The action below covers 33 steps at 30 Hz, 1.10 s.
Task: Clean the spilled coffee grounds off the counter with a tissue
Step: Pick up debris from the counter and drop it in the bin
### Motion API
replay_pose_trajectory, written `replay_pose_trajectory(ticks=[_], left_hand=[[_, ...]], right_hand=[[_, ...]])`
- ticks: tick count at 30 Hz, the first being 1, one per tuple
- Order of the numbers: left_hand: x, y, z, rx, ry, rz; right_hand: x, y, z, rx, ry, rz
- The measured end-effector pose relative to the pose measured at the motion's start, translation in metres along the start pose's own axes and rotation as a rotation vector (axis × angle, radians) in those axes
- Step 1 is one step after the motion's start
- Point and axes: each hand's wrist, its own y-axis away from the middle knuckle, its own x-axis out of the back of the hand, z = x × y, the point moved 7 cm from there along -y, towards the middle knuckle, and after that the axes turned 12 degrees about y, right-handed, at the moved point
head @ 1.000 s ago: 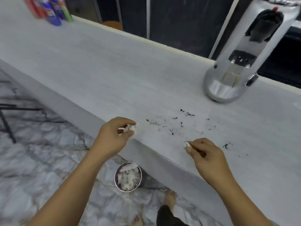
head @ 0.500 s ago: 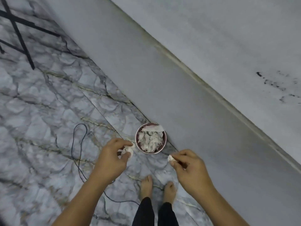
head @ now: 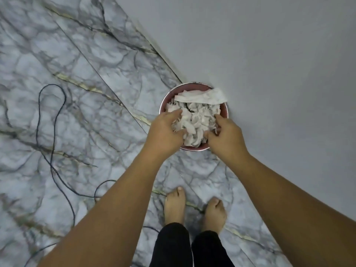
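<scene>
Two grips, left grip [head: 167, 130] and right grip [head: 225, 135], sit over the bin [head: 179, 89], curled into its tissues [head: 194, 122], probably to dump used ones; pinching or loose, we cannot tell.

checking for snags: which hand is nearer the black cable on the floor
Left. The left hand is over the waste bin's left side, toward the black cable; the right hand is over its right side, farther off.
</scene>
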Motion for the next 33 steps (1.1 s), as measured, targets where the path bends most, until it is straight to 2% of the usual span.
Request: replay_pose_trajectory(ticks=[4, 7, 11, 15, 19, 23, 26, 28, 33], left_hand=[[0.024, 0.045, -0.002, 0.084, 0.062, 0.032], [0.054, 0.099, 0.037, 0.139, 0.059, 0.000], [0.094, 0.182, 0.145, 0.144, -0.003, -0.086], [0.128, 0.255, 0.280, 0.068, -0.019, -0.142], [0.136, 0.313, 0.397, -0.091, -0.003, -0.203], [0.107, 0.366, 0.492, -0.238, 0.041, -0.406], [0.068, 0.391, 0.557, -0.339, -0.003, -0.540], [0.031, 0.401, 0.600, -0.404, -0.030, -0.623], [-0.090, 0.413, 0.694, -0.461, -0.029, -0.800]], right_hand=[[0.022, 0.052, 0.004, -0.031, -0.018, -0.010], [0.075, 0.104, -0.014, -0.036, -0.016, -0.105], [0.189, 0.185, -0.061, -0.053, 0.002, -0.226], [0.312, 0.267, -0.114, -0.015, 0.011, -0.227], [0.419, 0.340, -0.147, 0.064, -0.070, -0.107], [0.514, 0.404, -0.129, 0.072, -0.185, 0.075], [0.583, 0.444, -0.082, -0.051, -0.332, 0.197], [0.630, 0.467, -0.040, -0.144, -0.423, 0.338], [0.723, 0.511, 0.077, -0.306, -0.529, 0.639]])
